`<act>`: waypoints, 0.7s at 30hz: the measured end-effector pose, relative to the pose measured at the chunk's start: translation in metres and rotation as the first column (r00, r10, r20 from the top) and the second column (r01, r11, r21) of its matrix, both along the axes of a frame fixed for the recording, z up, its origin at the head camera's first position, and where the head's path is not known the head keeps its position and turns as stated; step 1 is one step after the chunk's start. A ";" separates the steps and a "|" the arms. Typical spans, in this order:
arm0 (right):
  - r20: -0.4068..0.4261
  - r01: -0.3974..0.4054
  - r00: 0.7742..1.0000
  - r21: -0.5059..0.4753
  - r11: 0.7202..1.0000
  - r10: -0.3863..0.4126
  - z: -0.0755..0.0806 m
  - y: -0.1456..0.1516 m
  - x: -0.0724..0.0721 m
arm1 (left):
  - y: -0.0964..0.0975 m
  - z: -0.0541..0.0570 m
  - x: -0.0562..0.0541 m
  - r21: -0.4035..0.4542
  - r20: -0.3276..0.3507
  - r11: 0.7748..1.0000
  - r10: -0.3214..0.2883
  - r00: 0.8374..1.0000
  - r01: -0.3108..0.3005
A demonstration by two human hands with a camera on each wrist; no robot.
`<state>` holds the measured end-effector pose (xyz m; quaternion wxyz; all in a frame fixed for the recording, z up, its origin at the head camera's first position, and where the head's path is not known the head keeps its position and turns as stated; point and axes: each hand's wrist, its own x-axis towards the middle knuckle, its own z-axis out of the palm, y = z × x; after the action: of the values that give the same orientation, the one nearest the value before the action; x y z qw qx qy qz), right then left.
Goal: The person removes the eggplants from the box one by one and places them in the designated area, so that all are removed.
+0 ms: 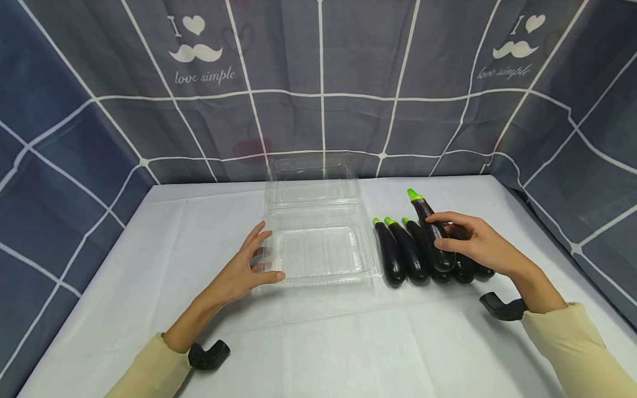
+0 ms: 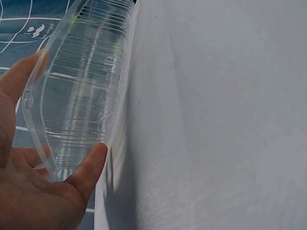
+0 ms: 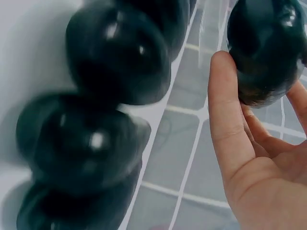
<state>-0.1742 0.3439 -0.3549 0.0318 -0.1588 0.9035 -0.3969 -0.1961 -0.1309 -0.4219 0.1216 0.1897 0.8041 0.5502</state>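
Glossy dark-purple eggplant with a bright green cap (image 1: 432, 232), long and slim, sits lifted in the right hand (image 1: 478, 243), its grip curled around it, above the eggplant row (image 1: 408, 254), right of the clear plastic clamshell box (image 1: 318, 243); the left hand (image 1: 244, 271), grip wide, touches the box's left edge on the white counter (image 1: 348, 342).

We see our left hand (image 1: 246, 271) resting with straight fingers against the near left corner of an open clear plastic clamshell container (image 1: 318, 243) on the white tabletop (image 1: 348, 342). Our right hand (image 1: 473, 240) grips one eggplant (image 1: 432, 232), tilted above a row of eggplants (image 1: 403, 254) lying just right of the container.
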 end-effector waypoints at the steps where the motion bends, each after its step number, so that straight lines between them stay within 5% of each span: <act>1: 0.001 0.012 1.000 0.001 1.000 -0.012 0.000 0.004 0.001 | 0.000 0.000 0.000 0.002 -0.001 1.000 -0.001 1.000 0.001; 11: -0.036 0.070 0.997 0.025 0.997 -0.069 -0.006 0.042 0.006 | 0.000 -0.001 -0.001 0.001 -0.012 1.000 -0.003 1.000 0.003; 21: 0.019 0.110 0.994 0.081 0.991 -0.112 -0.009 0.073 0.008 | 0.000 -0.001 -0.001 -0.004 -0.013 1.000 -0.002 1.000 0.002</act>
<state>-0.1667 0.4168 -0.3637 0.0265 -0.1025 0.9257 -0.3633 -0.1972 -0.1313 -0.4230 0.1170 0.1938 0.8058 0.5472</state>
